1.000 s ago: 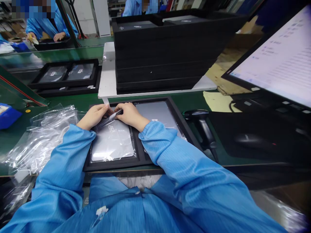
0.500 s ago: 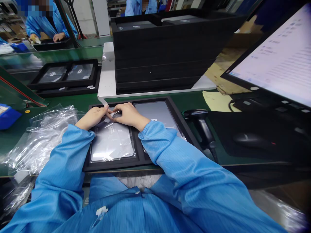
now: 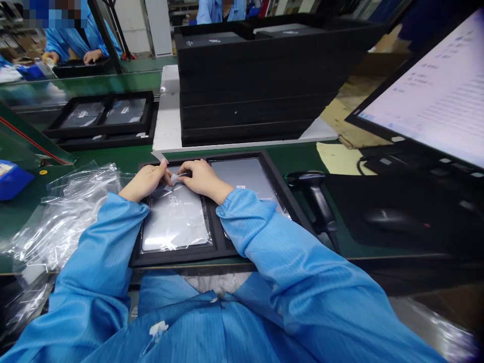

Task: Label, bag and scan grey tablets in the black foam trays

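Note:
My left hand (image 3: 146,180) is closed in a pinch on a thin white paper strip (image 3: 161,157), which sticks up above its fingertips. Close beside it, my right hand (image 3: 204,180) pinches a small white label (image 3: 174,179) between thumb and finger. Both hands are over the top end of a flat silver device (image 3: 172,222) in a clear plastic bag. That device lies in the left compartment of a black tray (image 3: 196,256). A second bagged grey device (image 3: 244,176) fills the right compartment, partly hidden by my right sleeve.
Clear plastic bags (image 3: 71,217) are heaped left of the tray. A barcode scanner (image 3: 315,201), a mouse (image 3: 389,218) and a monitor (image 3: 427,85) stand on the right. Stacked black trays (image 3: 257,91) rise behind. More trays (image 3: 100,118) sit at far left, near a co-worker (image 3: 75,45).
My fingertips have drawn slightly apart, and the small white label between them shows more plainly. The tray and the devices have not moved.

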Tool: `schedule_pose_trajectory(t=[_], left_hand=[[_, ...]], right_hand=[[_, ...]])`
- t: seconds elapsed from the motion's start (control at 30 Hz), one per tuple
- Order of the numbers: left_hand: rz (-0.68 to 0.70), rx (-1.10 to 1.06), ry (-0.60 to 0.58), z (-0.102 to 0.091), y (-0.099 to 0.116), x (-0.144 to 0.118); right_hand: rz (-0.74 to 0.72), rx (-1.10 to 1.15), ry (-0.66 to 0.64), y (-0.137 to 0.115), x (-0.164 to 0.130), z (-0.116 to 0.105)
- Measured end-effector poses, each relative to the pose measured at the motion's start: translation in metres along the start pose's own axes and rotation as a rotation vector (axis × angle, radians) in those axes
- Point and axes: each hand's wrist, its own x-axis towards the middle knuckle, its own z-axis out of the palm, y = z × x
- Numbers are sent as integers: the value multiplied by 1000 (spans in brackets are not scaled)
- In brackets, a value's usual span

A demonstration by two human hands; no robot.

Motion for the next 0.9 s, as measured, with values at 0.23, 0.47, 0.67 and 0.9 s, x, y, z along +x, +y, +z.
schedule_pose_trajectory(t=[0.23, 0.47, 0.67, 0.9], left_hand=[[82, -4, 38, -1, -2, 0], [128, -110, 93, -1, -2, -1], [149, -193, 196, -2, 3, -6], [111, -154, 144, -1, -3, -2]], right_hand=[[21, 60, 33, 2, 0, 1], [28, 39, 21, -3, -1, -3], [35, 7, 8, -4, -1, -3], [24, 23, 7, 0, 0, -1]])
